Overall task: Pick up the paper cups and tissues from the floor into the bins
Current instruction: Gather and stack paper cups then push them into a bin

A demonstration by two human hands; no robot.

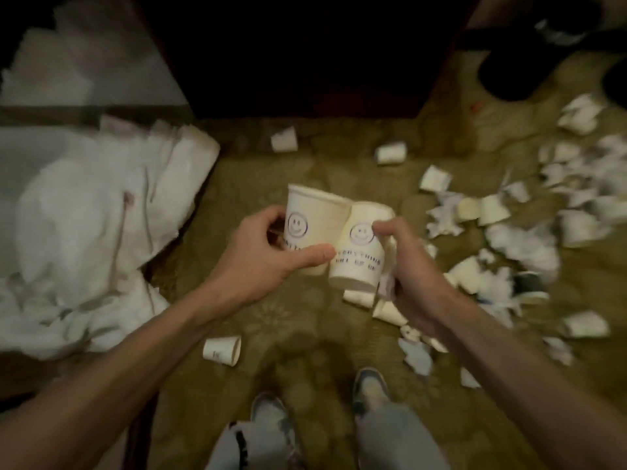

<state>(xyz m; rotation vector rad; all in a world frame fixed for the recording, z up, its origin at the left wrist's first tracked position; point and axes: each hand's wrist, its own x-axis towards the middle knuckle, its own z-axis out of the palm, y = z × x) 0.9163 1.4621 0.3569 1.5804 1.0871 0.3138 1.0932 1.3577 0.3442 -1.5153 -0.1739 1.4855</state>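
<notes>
My left hand (pixel 268 252) grips a white paper cup (pixel 312 218) printed with a smiley face, thumb across its lower front. My right hand (pixel 407 269) holds a second smiley cup (pixel 356 262) beside it, along with a bit of tissue (pixel 386 283) in the palm. The two cups touch, held above the carpet. Several more paper cups lie on the floor, one near my left foot (pixel 222 349), others farther off (pixel 284 139) (pixel 391 152). Crumpled tissues and cups pile up at the right (pixel 522 245). No bin is clearly visible.
A white bedsheet or quilt (pixel 101 215) hangs at the left. Dark furniture (pixel 298 56) stands ahead. My shoes (pixel 369 388) are on the patterned olive carpet (pixel 271 317). A dark shape (pixel 509 76) sits at the upper right.
</notes>
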